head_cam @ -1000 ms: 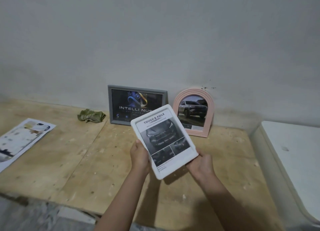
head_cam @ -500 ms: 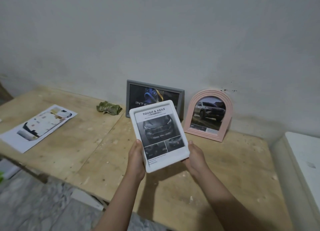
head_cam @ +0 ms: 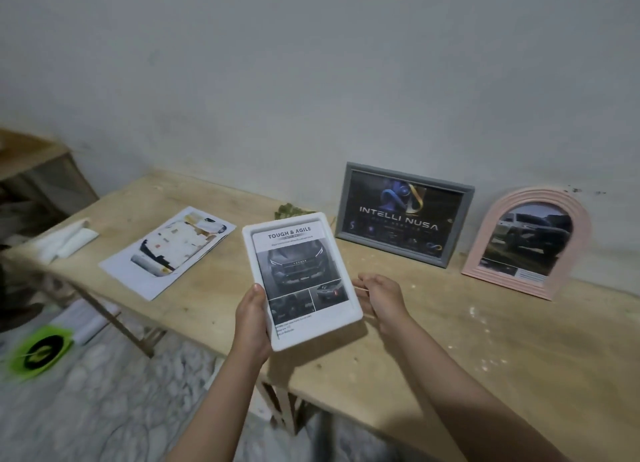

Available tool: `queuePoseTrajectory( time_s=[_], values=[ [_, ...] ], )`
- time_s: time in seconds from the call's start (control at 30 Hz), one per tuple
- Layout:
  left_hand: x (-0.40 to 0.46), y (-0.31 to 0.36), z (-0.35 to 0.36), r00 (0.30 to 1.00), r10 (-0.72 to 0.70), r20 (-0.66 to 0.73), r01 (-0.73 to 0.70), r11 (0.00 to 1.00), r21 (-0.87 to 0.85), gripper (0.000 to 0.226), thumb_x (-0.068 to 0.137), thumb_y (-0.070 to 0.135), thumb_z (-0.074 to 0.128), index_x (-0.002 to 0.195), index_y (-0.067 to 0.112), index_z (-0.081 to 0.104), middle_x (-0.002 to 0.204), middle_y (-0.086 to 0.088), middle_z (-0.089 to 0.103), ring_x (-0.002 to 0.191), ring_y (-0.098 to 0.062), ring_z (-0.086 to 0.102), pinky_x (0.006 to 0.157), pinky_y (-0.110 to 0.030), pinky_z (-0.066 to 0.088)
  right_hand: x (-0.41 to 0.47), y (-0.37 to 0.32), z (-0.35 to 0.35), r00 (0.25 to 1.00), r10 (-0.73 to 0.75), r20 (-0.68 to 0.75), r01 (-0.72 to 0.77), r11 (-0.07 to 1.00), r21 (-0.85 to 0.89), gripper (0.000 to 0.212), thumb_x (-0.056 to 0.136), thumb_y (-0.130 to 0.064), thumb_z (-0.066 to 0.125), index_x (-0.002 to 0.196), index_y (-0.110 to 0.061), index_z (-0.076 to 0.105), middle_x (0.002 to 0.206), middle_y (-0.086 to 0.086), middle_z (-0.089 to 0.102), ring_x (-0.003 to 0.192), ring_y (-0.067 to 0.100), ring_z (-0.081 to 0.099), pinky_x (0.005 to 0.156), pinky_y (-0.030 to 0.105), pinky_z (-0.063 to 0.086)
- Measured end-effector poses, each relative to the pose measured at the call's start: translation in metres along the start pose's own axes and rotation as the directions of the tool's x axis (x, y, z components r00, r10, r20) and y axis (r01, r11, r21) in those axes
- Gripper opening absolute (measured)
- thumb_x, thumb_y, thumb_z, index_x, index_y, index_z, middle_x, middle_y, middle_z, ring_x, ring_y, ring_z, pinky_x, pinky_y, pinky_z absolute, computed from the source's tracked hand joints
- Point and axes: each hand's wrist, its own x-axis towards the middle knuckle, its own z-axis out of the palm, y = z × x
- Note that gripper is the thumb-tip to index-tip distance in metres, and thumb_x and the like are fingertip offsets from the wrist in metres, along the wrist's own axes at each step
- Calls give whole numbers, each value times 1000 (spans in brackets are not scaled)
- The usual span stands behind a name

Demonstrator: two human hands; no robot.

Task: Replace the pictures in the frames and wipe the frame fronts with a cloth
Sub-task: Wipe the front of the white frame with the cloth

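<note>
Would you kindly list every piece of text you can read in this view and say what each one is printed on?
"TOUGH & AGILE": heading of the picture in the white frame, held by the left hand.
"TOYOTA": on the car's grille in that same picture.
"INTELLI NUSA": on the picture in the grey frame.
Too small or blurred to read: the lines under both headings, the caption strip in the pink arched frame, and the loose printed sheet.

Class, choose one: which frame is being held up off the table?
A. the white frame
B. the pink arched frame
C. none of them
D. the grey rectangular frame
A: the left hand grips the white frame; the grey frame and pink arched frame stand against the wall.
</note>
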Motion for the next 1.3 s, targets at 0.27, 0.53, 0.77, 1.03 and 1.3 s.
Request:
queuePoseTrajectory(
  time_s=[0.27, 0.53, 0.77, 1.03, 1.3],
  values=[
    [45, 54, -84, 988, -16, -155, 22, 999, 36, 36, 101, 26, 35, 109, 7, 64, 114, -28, 64, 102, -46, 62, 87, -62, 49, 33, 30, 112, 998, -55, -24, 48, 972, -230, 24, 88, -11, 49, 107, -11, 64, 99, 1, 68, 84, 17, 64, 88, 40, 54],
    [116, 86, -102, 978, -55, -201, 65, 997, 48, 37, 98, 22, 33, 103, 6, 66, 105, -29, 67, 91, -45, 67, 79, -58, 54, 124, -6, 188, 955, -257, 149, 293, 724, -624, 37, 92, -14, 46, 130, -13, 50, 127, 4, 54, 110, 23, 55, 90, 32, 48],
    [178, 98, -87, 978, -83, -192, 89, 996, 19, 40, 99, 19, 29, 106, 3, 65, 96, -21, 71, 78, -35, 71, 57, -38, 57, 238, -31, 214, 916, -208, 343, 361, 54, -931, 76, 82, -5, 46, 148, -22, 13, 155, 14, 13, 140, 41, 14, 113, 48, 20],
    [215, 107, -81, 970, -94, -226, 92, 996, -22, 41, 99, 23, 29, 122, 2, 56, 115, -27, 64, 97, -44, 66, 77, -53, 56, 275, -34, 215, 865, -177, 469, 428, -228, -875, 52, 83, 2, 47, 131, -15, 41, 120, 12, 49, 105, 29, 48, 73, 36, 46],
    [217, 112, -60, 985, -22, -173, 55, 981, 187, 35, 100, 18, 30, 106, 3, 60, 106, -21, 69, 84, -33, 71, 64, -39, 58, 222, -95, 243, 806, -528, 269, 588, 658, -470, 48, 86, 3, 43, 126, -21, 55, 106, -7, 63, 91, 10, 60, 69, 9, 46]
  ],
)
